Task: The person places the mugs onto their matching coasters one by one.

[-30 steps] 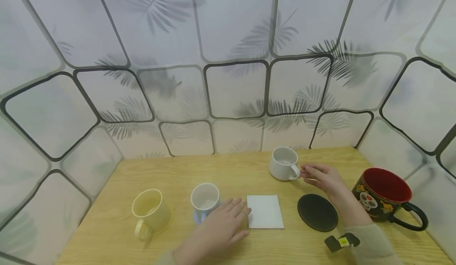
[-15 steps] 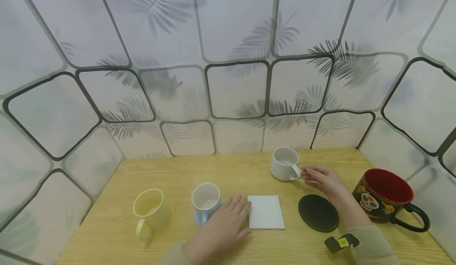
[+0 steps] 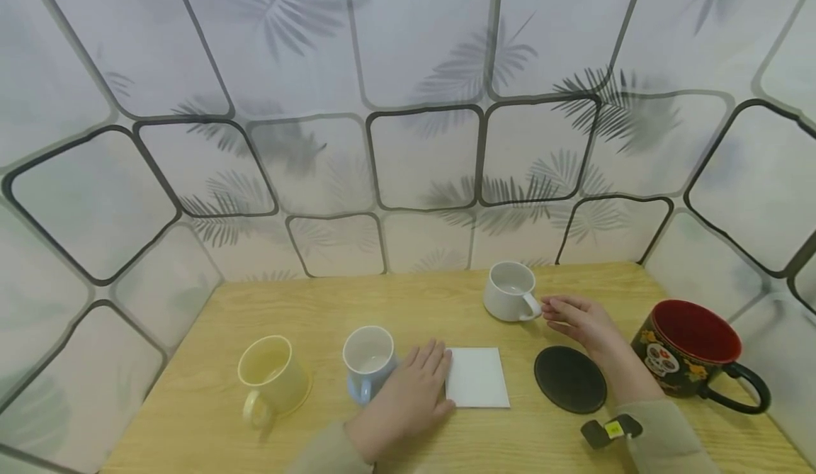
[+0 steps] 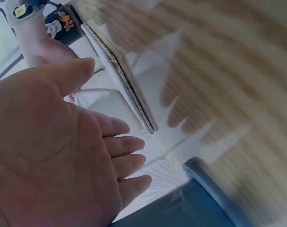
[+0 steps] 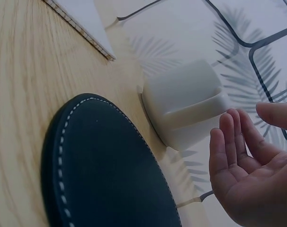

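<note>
My left hand point(image 3: 408, 392) is held over the table with straight fingers, between a pale blue mug point(image 3: 370, 353) and a white square coaster point(image 3: 478, 378). In the left wrist view its palm point(image 4: 49, 156) shows nothing held, and the coaster's layered edge point(image 4: 120, 78) lies beyond the fingertips. My right hand point(image 3: 586, 325) has slightly bent fingers beside the handle of a white mug point(image 3: 508, 293). From the right wrist view, the fingertips are very close to that mug's handle point(image 5: 195, 111); whether they touch it I cannot tell. A black round coaster point(image 3: 569, 380) with white stitching lies nearer me.
A yellow mug point(image 3: 270, 378) stands on a yellow coaster at the left. The blue mug sits on a blue coaster point(image 3: 353, 389). A large black mug point(image 3: 685, 350) with a skull print and red inside stands right of my right forearm. Patterned cloth point(image 3: 421, 162) encloses the wooden table point(image 3: 306, 311).
My left hand has shifted slightly right and away from me, closer to the white square coaster's left edge. The right hand and the mugs stay put.
</note>
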The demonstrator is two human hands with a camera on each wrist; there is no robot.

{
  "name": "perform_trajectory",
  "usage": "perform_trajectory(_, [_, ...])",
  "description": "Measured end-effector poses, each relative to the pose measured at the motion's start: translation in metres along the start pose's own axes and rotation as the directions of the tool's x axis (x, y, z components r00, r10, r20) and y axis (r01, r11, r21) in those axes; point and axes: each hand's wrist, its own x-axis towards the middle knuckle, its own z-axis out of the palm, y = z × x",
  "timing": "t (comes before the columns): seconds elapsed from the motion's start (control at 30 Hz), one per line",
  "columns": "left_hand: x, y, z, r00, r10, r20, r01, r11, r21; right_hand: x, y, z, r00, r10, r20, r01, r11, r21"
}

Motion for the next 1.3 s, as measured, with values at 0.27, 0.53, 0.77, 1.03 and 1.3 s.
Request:
perform_trajectory(0.27, [0.005, 0.0, 0.0, 1.0, -0.02, 0.023, 0.02, 1.0, 0.005, 0.003, 0.004, 0.0, 1.0, 0.007, -0.005, -0.007, 1.0, -0.021])
perform_trajectory(0.53, [0.01, 0.0, 0.002, 0.996, -0.033, 0.086, 0.032, 0.999, 0.017, 0.006, 0.009, 0.002, 0.999, 0.034, -0.002, -0.034, 0.999, 0.029])
perform_trajectory(0.77, [0.011, 0.0, 0.003, 0.994, -0.039, 0.105, 0.037, 0.999, 0.023, 0.006, 0.012, 0.003, 0.999, 0.05, 0.0, -0.05, 0.999, -0.011])
perform_trajectory(1.03, [0.01, -0.001, 0.001, 0.993, -0.039, 0.11, 0.038, 0.999, 0.014, 0.008, 0.016, 0.005, 0.999, 0.032, 0.004, -0.032, 0.998, -0.053])
perform_trajectory(1.3, [0.01, -0.001, -0.001, 0.992, -0.04, 0.118, 0.04, 0.999, 0.006, 0.012, 0.015, 0.012, 0.997, 0.065, -0.047, -0.072, 0.982, -0.176])
